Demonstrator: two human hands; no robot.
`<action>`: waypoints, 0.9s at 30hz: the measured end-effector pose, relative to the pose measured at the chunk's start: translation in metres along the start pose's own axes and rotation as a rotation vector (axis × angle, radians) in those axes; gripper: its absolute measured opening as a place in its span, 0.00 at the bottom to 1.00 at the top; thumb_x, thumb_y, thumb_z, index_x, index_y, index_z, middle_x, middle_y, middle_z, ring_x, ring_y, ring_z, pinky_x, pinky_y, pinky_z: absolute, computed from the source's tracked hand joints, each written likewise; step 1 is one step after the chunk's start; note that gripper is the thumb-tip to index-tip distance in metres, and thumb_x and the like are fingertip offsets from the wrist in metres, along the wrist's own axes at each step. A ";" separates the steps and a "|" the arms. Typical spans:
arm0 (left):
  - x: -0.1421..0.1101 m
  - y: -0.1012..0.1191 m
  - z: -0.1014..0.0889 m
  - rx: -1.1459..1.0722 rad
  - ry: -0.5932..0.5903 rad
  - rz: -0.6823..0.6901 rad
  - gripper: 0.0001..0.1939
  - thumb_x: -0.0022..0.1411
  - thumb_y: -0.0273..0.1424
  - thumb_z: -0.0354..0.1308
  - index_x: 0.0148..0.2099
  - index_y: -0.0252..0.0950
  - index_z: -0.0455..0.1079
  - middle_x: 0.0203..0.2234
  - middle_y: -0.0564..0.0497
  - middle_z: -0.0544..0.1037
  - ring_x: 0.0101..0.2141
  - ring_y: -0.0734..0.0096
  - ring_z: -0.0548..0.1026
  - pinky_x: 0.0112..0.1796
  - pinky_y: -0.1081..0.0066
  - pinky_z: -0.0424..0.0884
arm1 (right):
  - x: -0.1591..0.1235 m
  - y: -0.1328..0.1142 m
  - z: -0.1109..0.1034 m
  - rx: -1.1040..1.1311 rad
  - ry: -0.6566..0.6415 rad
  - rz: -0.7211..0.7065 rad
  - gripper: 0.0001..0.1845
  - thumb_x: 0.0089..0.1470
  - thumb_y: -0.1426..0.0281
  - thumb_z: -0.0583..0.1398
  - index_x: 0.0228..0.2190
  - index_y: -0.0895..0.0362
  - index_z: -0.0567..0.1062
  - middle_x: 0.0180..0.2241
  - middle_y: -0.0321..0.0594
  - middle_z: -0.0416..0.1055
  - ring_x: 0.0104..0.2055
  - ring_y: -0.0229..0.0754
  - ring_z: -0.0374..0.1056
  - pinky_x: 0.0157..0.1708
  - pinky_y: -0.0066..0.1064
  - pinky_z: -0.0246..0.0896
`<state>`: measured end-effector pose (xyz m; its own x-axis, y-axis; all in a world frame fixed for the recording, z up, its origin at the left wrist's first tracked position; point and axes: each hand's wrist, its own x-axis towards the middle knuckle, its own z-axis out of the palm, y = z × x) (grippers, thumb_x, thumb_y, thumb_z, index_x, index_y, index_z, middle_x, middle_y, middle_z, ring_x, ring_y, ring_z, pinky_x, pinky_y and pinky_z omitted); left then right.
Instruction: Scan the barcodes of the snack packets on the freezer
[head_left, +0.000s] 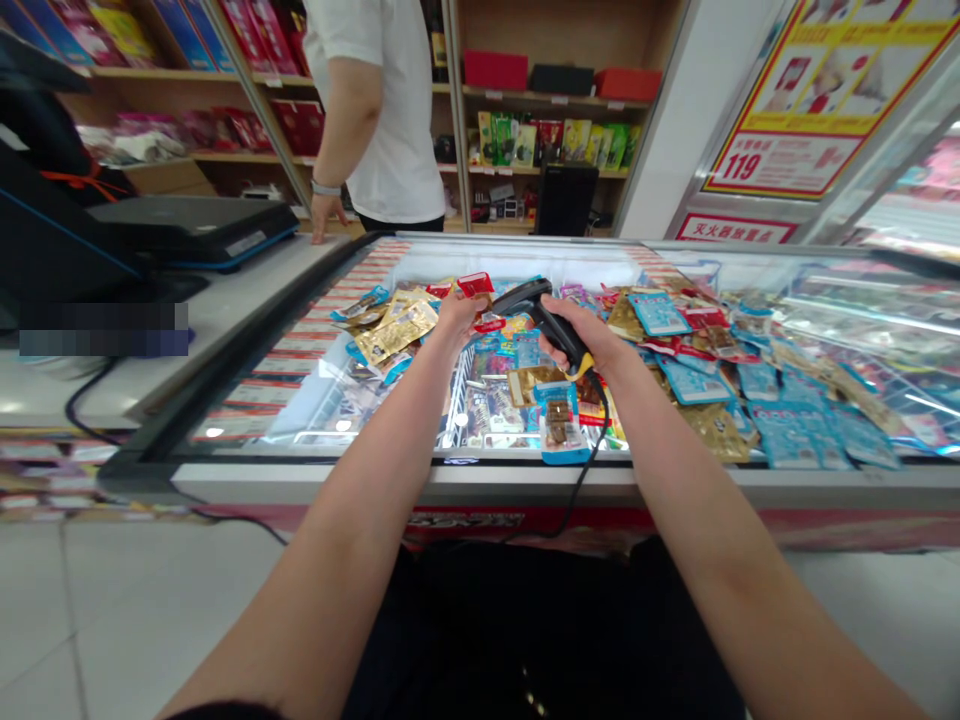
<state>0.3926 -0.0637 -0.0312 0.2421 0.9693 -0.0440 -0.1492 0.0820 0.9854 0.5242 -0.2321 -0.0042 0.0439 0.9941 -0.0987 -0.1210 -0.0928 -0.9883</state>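
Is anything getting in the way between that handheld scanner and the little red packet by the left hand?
Nothing visible does. The black corded barcode scanner in the right hand points toward the small red packet at the fingertips of the left hand, with only a narrow open gap between them. Its cord hangs away, below the right hand.

Blk/yellow barcode scanner [551,325]

The left hand [456,322] pinches a red snack packet [475,285]; the right hand [581,335] grips a corded black barcode scanner [541,316]; both are above a glass-topped chest freezer [517,475].
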 end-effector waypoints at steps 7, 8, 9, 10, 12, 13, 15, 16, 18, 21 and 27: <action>0.008 -0.006 -0.006 0.439 0.026 0.211 0.15 0.48 0.19 0.58 0.40 0.34 0.73 0.34 0.46 0.81 0.38 0.59 0.80 0.41 0.66 0.73 | 0.003 -0.001 -0.002 0.040 0.040 0.006 0.26 0.64 0.49 0.54 0.41 0.60 0.75 0.17 0.37 0.69 0.12 0.34 0.59 0.09 0.23 0.58; 0.005 -0.005 -0.008 0.565 0.041 0.255 0.20 0.49 0.19 0.58 0.47 0.33 0.73 0.38 0.43 0.82 0.42 0.57 0.79 0.44 0.64 0.73 | 0.004 -0.001 -0.002 0.053 0.056 -0.001 0.26 0.64 0.49 0.54 0.41 0.60 0.75 0.18 0.37 0.69 0.13 0.34 0.60 0.10 0.23 0.58; 0.001 -0.002 -0.010 0.698 0.054 0.290 0.26 0.51 0.19 0.58 0.54 0.33 0.70 0.43 0.41 0.81 0.46 0.55 0.78 0.47 0.62 0.72 | 0.005 -0.001 -0.003 0.065 0.074 -0.007 0.26 0.64 0.49 0.54 0.42 0.60 0.75 0.18 0.37 0.68 0.13 0.34 0.60 0.10 0.23 0.58; -0.004 0.002 -0.013 0.838 0.064 0.316 0.30 0.52 0.20 0.58 0.59 0.32 0.66 0.48 0.38 0.79 0.50 0.53 0.77 0.50 0.60 0.70 | 0.005 -0.001 -0.003 0.073 0.091 -0.012 0.26 0.65 0.49 0.53 0.43 0.59 0.75 0.18 0.36 0.68 0.14 0.34 0.60 0.10 0.23 0.58; -0.016 0.011 -0.019 1.113 0.083 0.355 0.31 0.56 0.23 0.58 0.63 0.30 0.64 0.55 0.31 0.74 0.57 0.45 0.71 0.54 0.54 0.67 | 0.005 -0.001 -0.004 0.084 0.119 -0.020 0.26 0.65 0.50 0.53 0.45 0.59 0.74 0.19 0.36 0.68 0.14 0.34 0.60 0.11 0.23 0.58; -0.021 0.015 -0.022 1.232 0.093 0.374 0.27 0.58 0.24 0.57 0.61 0.29 0.66 0.57 0.29 0.72 0.59 0.42 0.68 0.56 0.51 0.65 | 0.005 -0.001 -0.004 0.088 0.128 -0.025 0.26 0.65 0.50 0.53 0.45 0.59 0.74 0.19 0.36 0.68 0.14 0.34 0.60 0.11 0.23 0.58; -0.029 0.020 -0.027 1.362 0.133 0.408 0.23 0.60 0.28 0.56 0.58 0.29 0.70 0.58 0.28 0.71 0.62 0.38 0.64 0.59 0.47 0.60 | 0.005 -0.001 -0.004 0.096 0.143 -0.035 0.26 0.65 0.49 0.53 0.45 0.58 0.74 0.19 0.36 0.68 0.14 0.34 0.60 0.11 0.23 0.58; -0.030 0.020 -0.028 1.385 0.152 0.433 0.22 0.61 0.30 0.55 0.57 0.29 0.71 0.58 0.28 0.71 0.62 0.38 0.63 0.60 0.45 0.57 | 0.005 -0.002 -0.004 0.099 0.150 -0.038 0.26 0.65 0.49 0.53 0.44 0.58 0.74 0.19 0.36 0.68 0.14 0.34 0.60 0.11 0.23 0.58; -0.030 0.014 -0.028 1.388 0.164 0.500 0.23 0.63 0.34 0.54 0.58 0.32 0.72 0.58 0.31 0.71 0.63 0.38 0.61 0.63 0.42 0.50 | 0.005 -0.002 -0.005 0.105 0.167 -0.040 0.26 0.64 0.48 0.53 0.43 0.58 0.73 0.18 0.35 0.68 0.14 0.34 0.59 0.11 0.23 0.58; -0.027 -0.003 -0.023 1.403 0.086 0.548 0.25 0.64 0.42 0.54 0.59 0.38 0.73 0.62 0.36 0.69 0.66 0.35 0.56 0.63 0.35 0.41 | 0.005 -0.004 -0.006 0.115 0.186 -0.028 0.25 0.64 0.48 0.53 0.42 0.57 0.73 0.17 0.35 0.68 0.13 0.34 0.59 0.10 0.23 0.57; -0.023 -0.020 -0.033 1.446 -0.018 0.565 0.23 0.68 0.43 0.47 0.58 0.44 0.74 0.60 0.39 0.72 0.64 0.36 0.58 0.62 0.30 0.38 | 0.005 -0.007 -0.006 0.136 0.268 -0.034 0.26 0.63 0.45 0.55 0.42 0.56 0.73 0.17 0.35 0.68 0.13 0.34 0.60 0.10 0.24 0.57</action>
<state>0.3582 -0.0802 -0.0553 0.4880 0.7920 0.3669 0.7952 -0.5767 0.1873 0.5312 -0.2272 0.0016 0.3083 0.9449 -0.1106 -0.2459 -0.0332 -0.9687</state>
